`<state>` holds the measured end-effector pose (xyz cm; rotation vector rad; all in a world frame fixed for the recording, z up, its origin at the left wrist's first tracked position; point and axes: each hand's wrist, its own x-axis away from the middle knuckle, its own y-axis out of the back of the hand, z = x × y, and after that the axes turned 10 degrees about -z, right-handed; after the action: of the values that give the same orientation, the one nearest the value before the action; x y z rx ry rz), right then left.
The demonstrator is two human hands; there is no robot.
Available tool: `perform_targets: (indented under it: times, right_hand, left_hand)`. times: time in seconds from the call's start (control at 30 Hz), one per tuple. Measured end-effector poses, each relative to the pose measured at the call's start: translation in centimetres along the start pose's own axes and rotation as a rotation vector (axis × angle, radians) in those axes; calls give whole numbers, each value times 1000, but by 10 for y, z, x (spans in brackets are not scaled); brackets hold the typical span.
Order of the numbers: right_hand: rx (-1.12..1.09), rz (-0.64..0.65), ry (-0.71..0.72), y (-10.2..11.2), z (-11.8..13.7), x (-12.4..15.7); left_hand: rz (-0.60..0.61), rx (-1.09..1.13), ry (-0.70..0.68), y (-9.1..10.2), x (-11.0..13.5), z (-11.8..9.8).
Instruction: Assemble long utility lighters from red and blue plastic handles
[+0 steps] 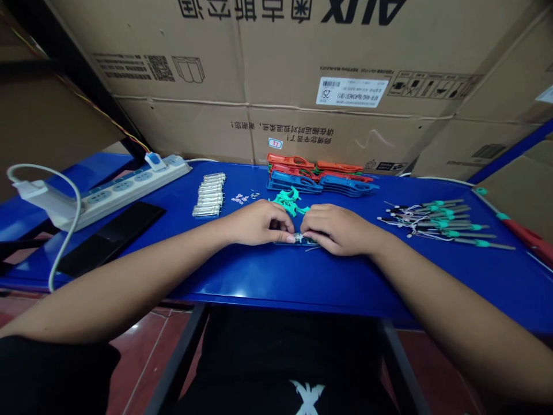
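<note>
One blue piece is clamped in the left grip and right grip near the desk's front edge, its long axis roughly parallel; its leading end is hidden. One power strip is seen toward the left edge.

Short black sleeve, white print

The left hand and right hand are bare, backs uppermost, positioned close together at centre view. The left forearm enters from lower left, the right forearm from lower right, both converging forward. The left thumb extends towards the right hand, with a gap beneath the arched index finger. Right fingers are bent inward, closely grouped. Both hands appear closed in a fingertip grip.
</note>
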<state>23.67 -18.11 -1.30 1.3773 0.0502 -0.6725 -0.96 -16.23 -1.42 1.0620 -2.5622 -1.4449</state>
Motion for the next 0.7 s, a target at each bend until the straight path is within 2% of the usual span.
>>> perform_targets:
  times: [0.23, 0.37, 0.5, 0.7]
  right_hand:
    - [-7, -21, -45, 13, 4, 3]
    - [-13, 120, -29, 22, 9, 5]
    - [96, 212, -32, 18, 14, 3]
    - [117, 219, -126, 10, 19, -1]
  left_hand:
    - [-23, -42, -10, -5, 0, -9]
    - [-29, -21, 1, -6, 0, -8]
    - [-25, -32, 6, -9, 0, -7]
    - [-17, -31, 19, -11, 0, -5]
